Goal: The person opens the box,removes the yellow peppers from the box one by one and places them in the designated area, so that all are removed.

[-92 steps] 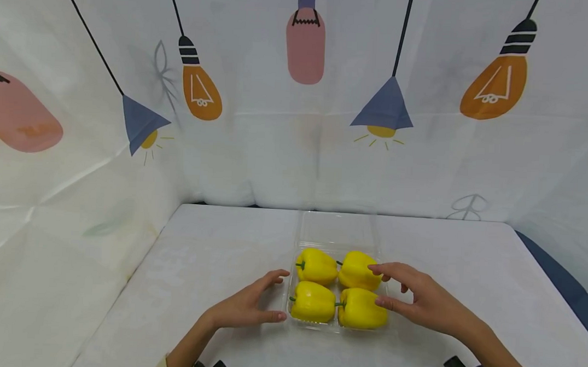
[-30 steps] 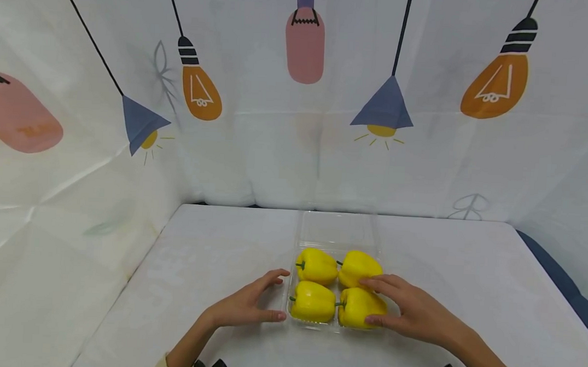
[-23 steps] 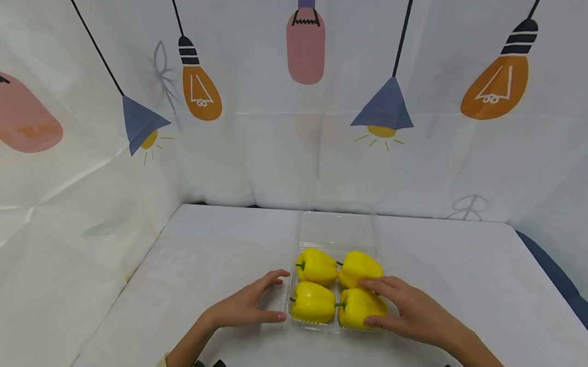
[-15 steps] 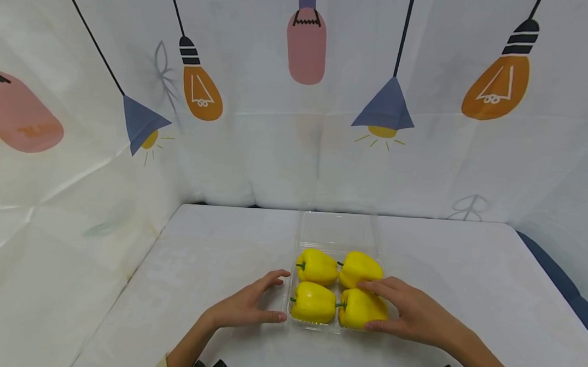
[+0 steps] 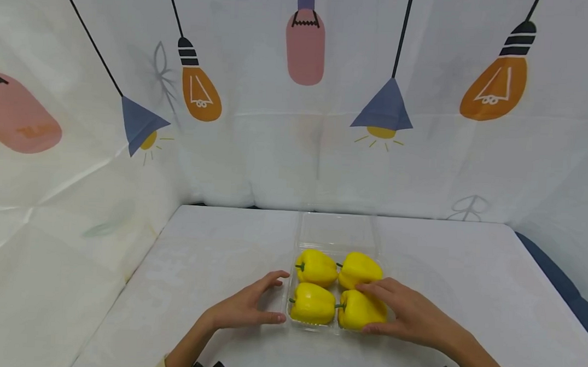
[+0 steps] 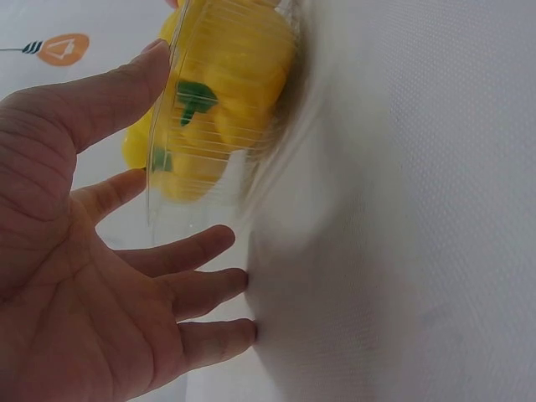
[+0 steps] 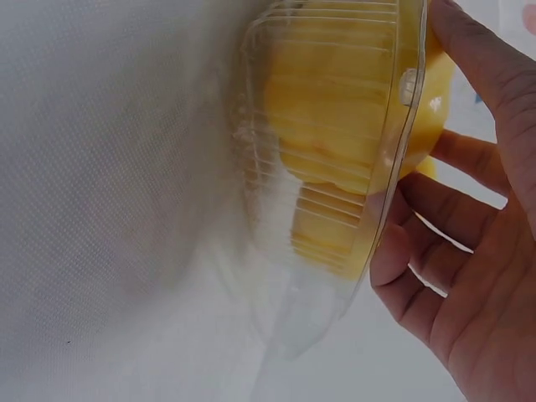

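Several yellow bell peppers sit in a clear plastic clamshell box [image 5: 311,327], two at the back and two in front. My right hand [image 5: 411,314] holds the front right bell pepper [image 5: 359,310], thumb at its near side and fingers at its far side. In the right wrist view, that bell pepper [image 7: 331,92] shows through the ribbed box wall, low in its compartment. My left hand [image 5: 244,304] stands at the box's left side with fingers spread and relaxed. Its thumb [image 6: 117,96] lies at the box rim in the left wrist view, and no pepper is in this hand.
The box's transparent lid [image 5: 338,229] lies folded back toward the far edge of the white table [image 5: 222,240]. A white curtain [image 5: 271,149] printed with lamps and bulbs hangs behind the table and along its left side.
My right hand has moved left and toward me, from the right edge of the peppers onto the front right bell pepper, and its fingers have closed about it. The left hand stays in place.
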